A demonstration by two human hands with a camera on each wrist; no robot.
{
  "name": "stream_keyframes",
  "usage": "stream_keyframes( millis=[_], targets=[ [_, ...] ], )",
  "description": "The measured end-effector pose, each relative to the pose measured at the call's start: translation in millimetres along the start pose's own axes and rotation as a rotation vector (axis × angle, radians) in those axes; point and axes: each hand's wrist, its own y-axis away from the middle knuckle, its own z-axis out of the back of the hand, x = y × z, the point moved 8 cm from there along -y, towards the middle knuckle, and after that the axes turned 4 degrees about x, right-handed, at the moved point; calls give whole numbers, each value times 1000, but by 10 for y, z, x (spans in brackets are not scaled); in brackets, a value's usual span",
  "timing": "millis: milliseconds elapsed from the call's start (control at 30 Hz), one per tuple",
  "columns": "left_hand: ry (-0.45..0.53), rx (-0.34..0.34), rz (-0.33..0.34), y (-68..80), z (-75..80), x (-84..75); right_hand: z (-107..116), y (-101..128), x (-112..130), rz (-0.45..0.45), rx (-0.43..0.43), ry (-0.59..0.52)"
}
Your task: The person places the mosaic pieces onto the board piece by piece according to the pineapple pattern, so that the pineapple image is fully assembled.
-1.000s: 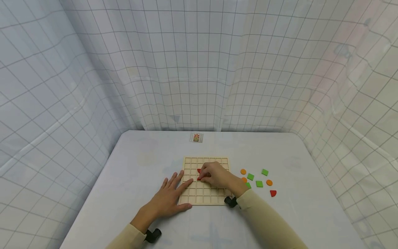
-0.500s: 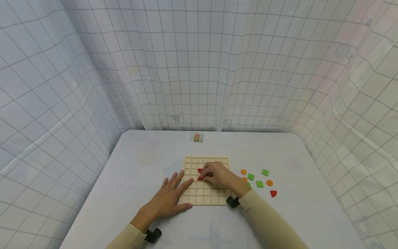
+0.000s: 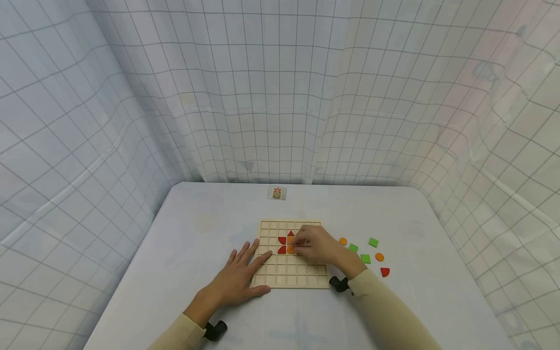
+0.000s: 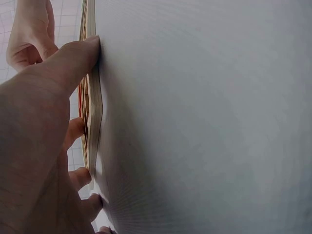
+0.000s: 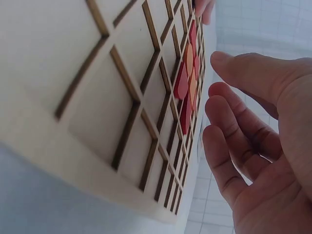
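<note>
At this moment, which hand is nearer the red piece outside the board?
Right. The right hand is over the board, left of the red piece; the left hand is farther left, at the board's edge.

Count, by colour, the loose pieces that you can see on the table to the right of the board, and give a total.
Green squares: 3
Orange circles: 2
Red quarter-circle: 1
Total: 6 visible; the right arm may hide others.

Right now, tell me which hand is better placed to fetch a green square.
Likely the right hand: it looks empty and nearer the green squares; the left hand rests against the board.
</note>
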Motion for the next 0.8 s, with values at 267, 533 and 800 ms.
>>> stream_keyframes(
  millis=[267,533,800],
  targets=[
    [-7,2,10,-4,-12,4,164,218,-143,-55,-30,-4],
    [0,3,12,0,-6,-3,336,466,-359,-103,-62,45],
    [-7,6,16,-5,-19,4,464,706,-610,-178,-86,37]
  ],
)
